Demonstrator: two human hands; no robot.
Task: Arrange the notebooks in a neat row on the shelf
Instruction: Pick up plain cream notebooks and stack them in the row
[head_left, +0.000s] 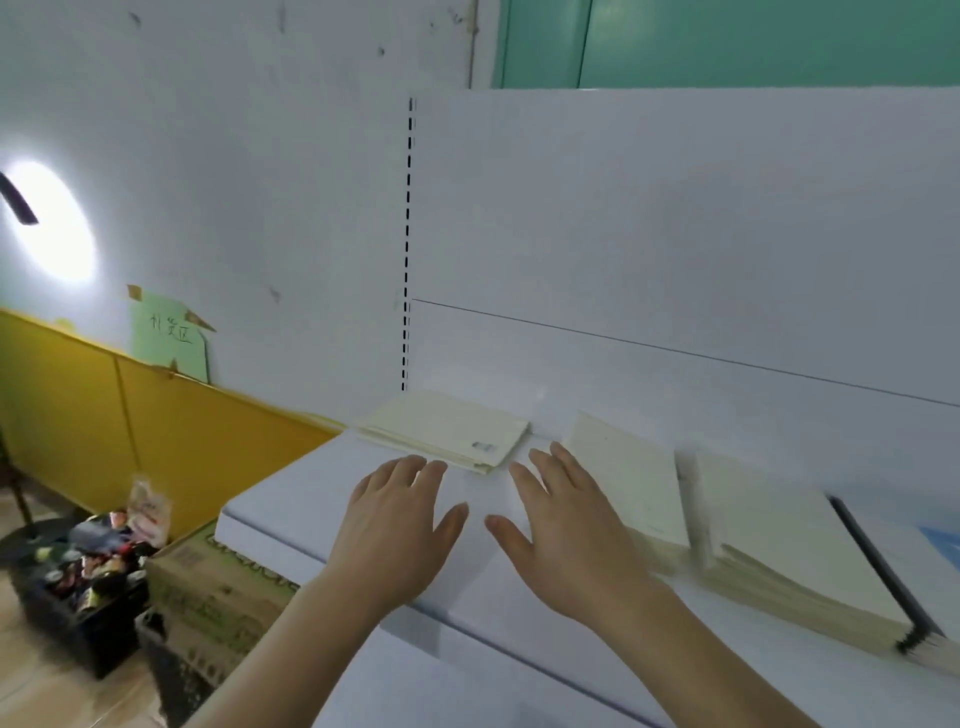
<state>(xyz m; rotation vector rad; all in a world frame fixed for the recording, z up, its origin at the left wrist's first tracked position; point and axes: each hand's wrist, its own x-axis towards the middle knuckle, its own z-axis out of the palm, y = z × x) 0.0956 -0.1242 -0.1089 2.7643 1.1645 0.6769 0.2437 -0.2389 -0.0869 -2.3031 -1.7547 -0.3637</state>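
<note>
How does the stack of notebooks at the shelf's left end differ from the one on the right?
The left stack is thin and lies near the shelf's back; the right stack is thicker, nearer the front edge, with a dark binding along one side. Both are cream-coloured and lie flat.

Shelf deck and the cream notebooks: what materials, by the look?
Shelf: probably painted sheet metal, smooth white semi-matte, with a slotted upright behind it. Cream notebooks: paper or card covers, matte, thin layered edges showing. The far-right stack has a dark spine, possibly wire binding; too blurred to confirm.
</note>
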